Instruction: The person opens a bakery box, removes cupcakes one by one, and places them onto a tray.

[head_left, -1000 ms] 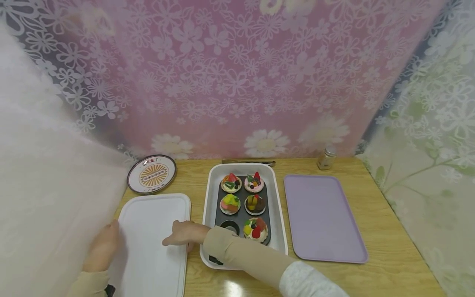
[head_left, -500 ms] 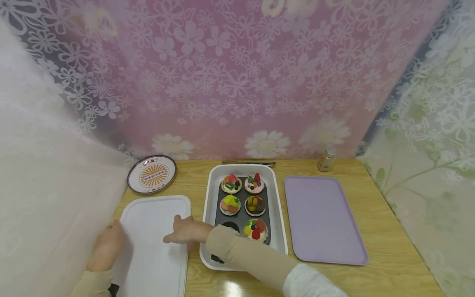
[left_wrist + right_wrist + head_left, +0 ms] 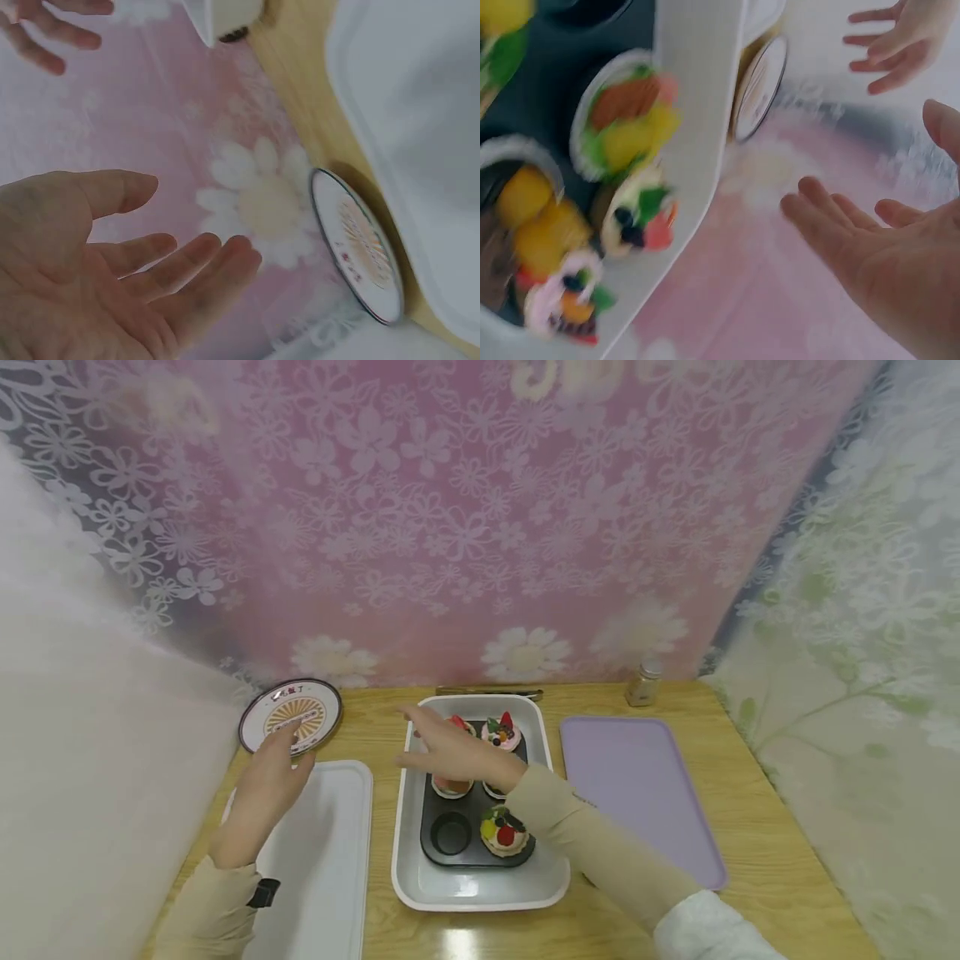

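Note:
My left hand [image 3: 266, 793] is raised over the white tray [image 3: 330, 843] on the left, fingers extended toward the round patterned plate [image 3: 318, 702]. In the left wrist view its palm [image 3: 97, 270] faces up with nothing in it. My right hand [image 3: 457, 752] hovers above the deep white pan [image 3: 480, 893], partly covering the fruit tarts there. Its fingers are spread and hold nothing in the right wrist view. A dark muffin tin [image 3: 480, 860] lies in the pan, bearing several fruit tarts. One cup [image 3: 451, 834] at the tin's front left is bare.
To the right of the pan lies a flat purple tray [image 3: 622, 768], partly under my right sleeve. Tongs [image 3: 495, 693] rest behind the pan. A small glass jar [image 3: 642, 687] stands at the back right. Floral curtains [image 3: 450, 527] enclose the wooden table.
Both hands have lifted off the left white tray. The left hand has gone forward and up, the right hand rightward over the pan. The head view has shifted slightly.

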